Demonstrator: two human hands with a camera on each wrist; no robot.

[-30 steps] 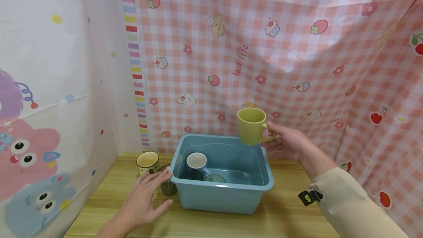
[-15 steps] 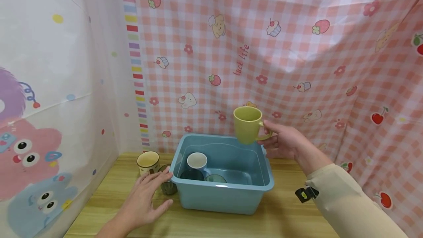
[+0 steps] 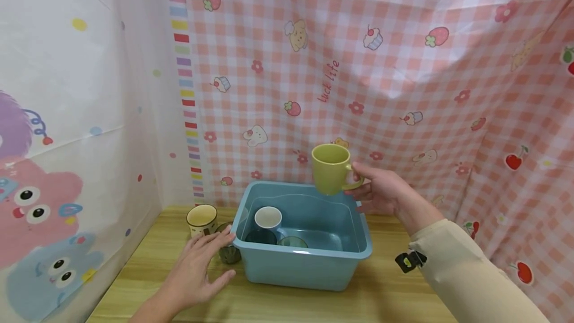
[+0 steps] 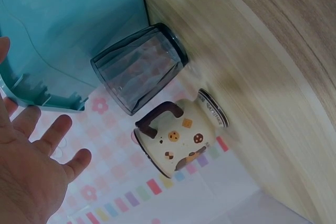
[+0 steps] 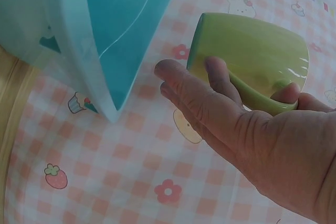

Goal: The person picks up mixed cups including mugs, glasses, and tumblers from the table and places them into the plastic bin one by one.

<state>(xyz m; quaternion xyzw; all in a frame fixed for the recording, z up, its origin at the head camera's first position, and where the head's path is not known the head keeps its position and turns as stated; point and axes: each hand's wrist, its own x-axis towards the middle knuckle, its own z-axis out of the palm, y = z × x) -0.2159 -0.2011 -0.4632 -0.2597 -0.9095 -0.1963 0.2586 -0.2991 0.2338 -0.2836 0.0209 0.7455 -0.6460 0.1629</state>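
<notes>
My right hand point(image 3: 378, 191) grips the handle of a yellow-green mug point(image 3: 329, 171), held upright above the back right part of a blue plastic tub point(image 3: 300, 268). In the right wrist view, fingers curl through the handle of the mug point(image 5: 252, 51). My left hand point(image 3: 195, 268) has its fingers spread, the fingertips resting at the tub's left rim. Inside the tub, toward its left, stand a white-and-blue mug point(image 3: 268, 218), a dark cup point(image 3: 261, 237) and a greenish clear glass point(image 3: 293, 242).
Left of the tub, a dark ribbed glass point(image 4: 140, 66) stands beside a cream mug point(image 4: 181, 136) with a brown handle and cookie prints. All rest on a wood-grain table point(image 3: 139, 268). A pink checked cloth point(image 3: 381, 88) hangs behind, a white cloth point(image 3: 89, 88) at the left.
My right hand has carried the yellow-green mug a little to the left over the tub. The left hand has stayed at the rim.
</notes>
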